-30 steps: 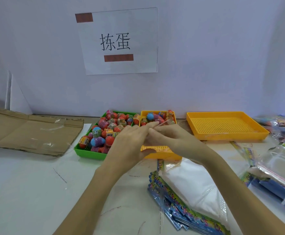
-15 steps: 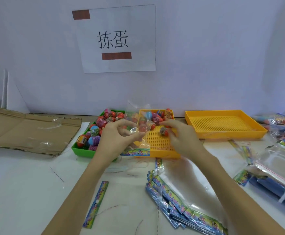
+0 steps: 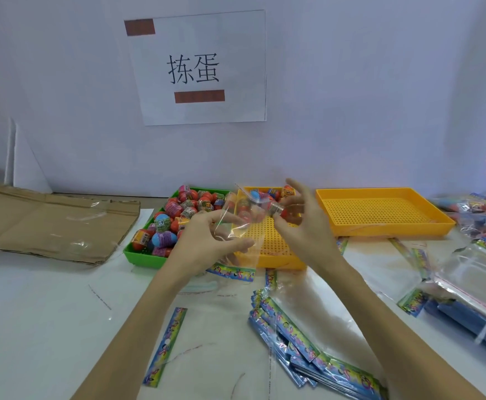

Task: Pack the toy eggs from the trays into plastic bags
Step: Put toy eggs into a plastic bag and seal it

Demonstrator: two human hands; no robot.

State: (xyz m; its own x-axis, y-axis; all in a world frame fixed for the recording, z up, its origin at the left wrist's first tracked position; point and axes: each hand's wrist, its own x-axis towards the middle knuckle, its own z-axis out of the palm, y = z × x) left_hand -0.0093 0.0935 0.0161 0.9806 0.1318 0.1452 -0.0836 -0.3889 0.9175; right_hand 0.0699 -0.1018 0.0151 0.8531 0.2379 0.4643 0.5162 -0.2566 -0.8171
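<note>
My left hand [image 3: 207, 241] pinches a clear plastic bag [image 3: 240, 226] with a colourful header strip at its lower end, held up in front of the trays. My right hand [image 3: 302, 223] pinches a red toy egg [image 3: 277, 210] at the bag's mouth. A green tray [image 3: 140, 256] holds several toy eggs [image 3: 178, 217]. The small orange tray [image 3: 276, 255] behind my hands has a few eggs [image 3: 270, 193] at its far end.
A large orange tray [image 3: 380, 215] stands to the right. Flattened cardboard [image 3: 48, 223] lies at the left. A stack of printed bags [image 3: 308, 347] lies near me, a loose header strip [image 3: 165, 347] beside it, and more clear bags [image 3: 478, 278] at the right.
My hands came apart and rose from the orange tray. The left lifted an open bag; the right picked up a red egg and brought it to the bag's mouth.
</note>
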